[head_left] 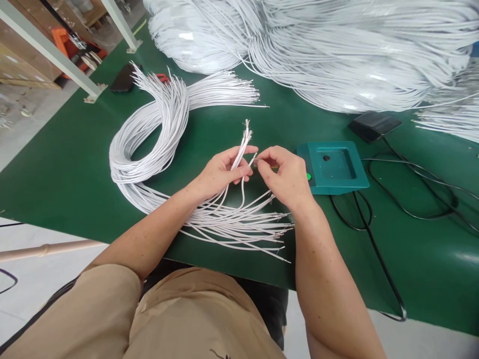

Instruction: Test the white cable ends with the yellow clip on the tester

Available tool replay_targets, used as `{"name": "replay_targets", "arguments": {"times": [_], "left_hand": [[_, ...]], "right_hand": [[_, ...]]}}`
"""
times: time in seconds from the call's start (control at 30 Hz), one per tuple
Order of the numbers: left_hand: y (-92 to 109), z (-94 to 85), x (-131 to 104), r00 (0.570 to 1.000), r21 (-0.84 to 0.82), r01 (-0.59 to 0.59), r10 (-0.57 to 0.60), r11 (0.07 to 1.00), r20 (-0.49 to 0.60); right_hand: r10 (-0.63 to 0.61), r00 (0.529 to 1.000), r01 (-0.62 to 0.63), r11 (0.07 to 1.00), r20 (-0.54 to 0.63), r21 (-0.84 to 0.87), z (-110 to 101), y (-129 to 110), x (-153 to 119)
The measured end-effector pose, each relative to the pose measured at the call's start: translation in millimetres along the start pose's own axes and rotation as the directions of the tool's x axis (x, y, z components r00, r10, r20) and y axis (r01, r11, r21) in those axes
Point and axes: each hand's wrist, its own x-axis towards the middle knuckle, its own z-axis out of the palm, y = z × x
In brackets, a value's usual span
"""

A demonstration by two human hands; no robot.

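Observation:
Several white cable ends (pixel 241 147) stand up in my left hand (pixel 220 172), whose fingers are wrapped round them. One cable end leans apart from the others toward my right hand (pixel 284 172). My right thumb and fingertips pinch at the tip of that cable, close to my left fingertips. These cables belong to a looped white bundle (pixel 125 154) on the green table (pixel 60 174). Below my hands the loose ends of the bundle fan out to the right, near the table's front edge.
A teal device (pixel 333 167) with a green button sits just right of my right hand. Black cords (pixel 377 249) trail beside it. Large heaps of white cable (pixel 337 55) cover the back. A black object (pixel 123 80) lies at the back left, near a metal post.

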Motion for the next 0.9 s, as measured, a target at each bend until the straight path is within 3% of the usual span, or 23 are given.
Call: {"name": "replay_targets", "arguments": {"times": [0.07,0.13,0.27,0.67,0.77,0.9], "left_hand": [[-1,-0.5,0,1.000,0.004,0.000,0.000,1.000,0.001],[0,-0.3,-1,1.000,0.030,0.004,-0.004,1.000,-0.008],[3,2.7,-1,1.000,0.102,-0.012,0.012,0.995,-0.001],[3,4.8,-3,0.993,0.216,-0.118,0.120,0.969,0.001],[2,3.4,-3,0.992,0.231,-0.118,0.124,0.966,-0.014],[1,2.9,-3,0.992,0.236,-0.111,0.120,0.965,-0.024]], "right_hand": [[0.139,0.989,-0.144,0.973,0.042,0.180,-3,-2,1],[0.254,0.959,-0.284,0.871,0.126,0.401,-4,-5,1],[0.310,0.926,-0.377,0.702,0.217,0.604,2,-8,0],[0.282,0.829,-0.558,0.343,0.484,0.756,1,1,2],[0.272,0.819,-0.572,0.305,0.506,0.762,0,3,1],[0.278,0.817,-0.575,0.322,0.505,0.752,0,4,1]]}}
